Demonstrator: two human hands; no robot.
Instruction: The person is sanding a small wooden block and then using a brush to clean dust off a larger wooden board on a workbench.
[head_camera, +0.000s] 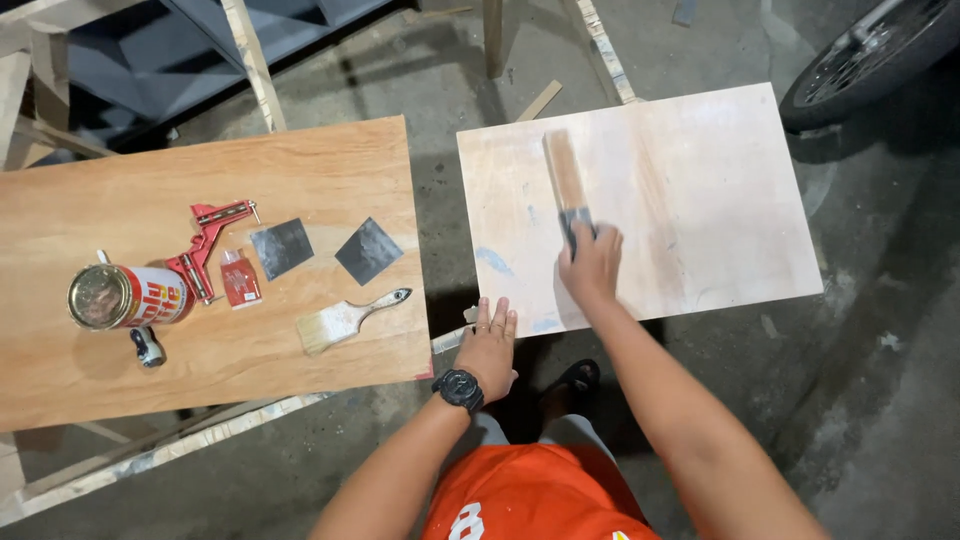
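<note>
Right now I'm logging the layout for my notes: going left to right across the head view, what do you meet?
Gold-lidded tin can → red corner clamp → pale-bristled paintbrush → left hand at the pale plywood panel edge → right hand gripping a wood-bladed scraper → dark motorcycle wheel.

The board (700, 190) is pale pink-tan wood with small blue smudges. The table (120, 200) is orange-brown with wavy wood lines. The can (130, 296) is red and white with a gold lid. The clamp (208, 245) is red. Two squares (325, 250) are dark grey. The brush (345, 320) has pale bristles. The shirt (540, 495) is orange. The watch (460, 388) is black.
</note>
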